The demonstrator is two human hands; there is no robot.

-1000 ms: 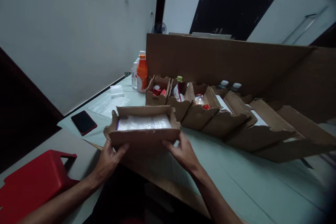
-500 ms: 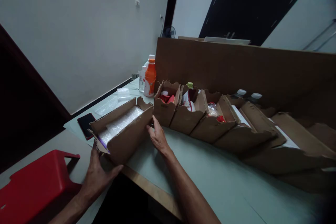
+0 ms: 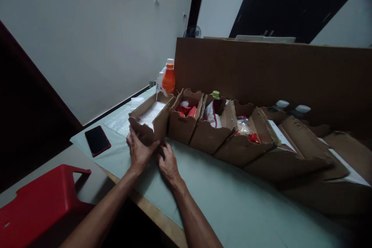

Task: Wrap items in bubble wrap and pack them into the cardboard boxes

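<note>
A narrow open-topped cardboard box (image 3: 161,126) with clear bubble wrap (image 3: 151,115) inside sits at the left end of a row of similar boxes. My left hand (image 3: 139,151) grips its near end, fingers up the left corner and thumb across the lower front. By the box's lower right corner, my right hand (image 3: 168,164) rests low over the table with bent fingers and a gap between thumb and index finger. Whether its fingertips touch the box I cannot tell. To the right stands a cardboard box (image 3: 181,128) with red packets (image 3: 187,111).
Orange (image 3: 168,79) and clear bottles (image 3: 159,83) stand behind the box. A phone (image 3: 97,140) and flat bubble wrap (image 3: 119,122) lie on the covered table (image 3: 215,186). A red stool (image 3: 43,205) is at left; a tall cardboard panel (image 3: 247,69) backs the row.
The box with bubble wrap has moved away from the table's front edge, up against the row. My left hand moved with it; my right hand dropped from its side to near the lower corner.
</note>
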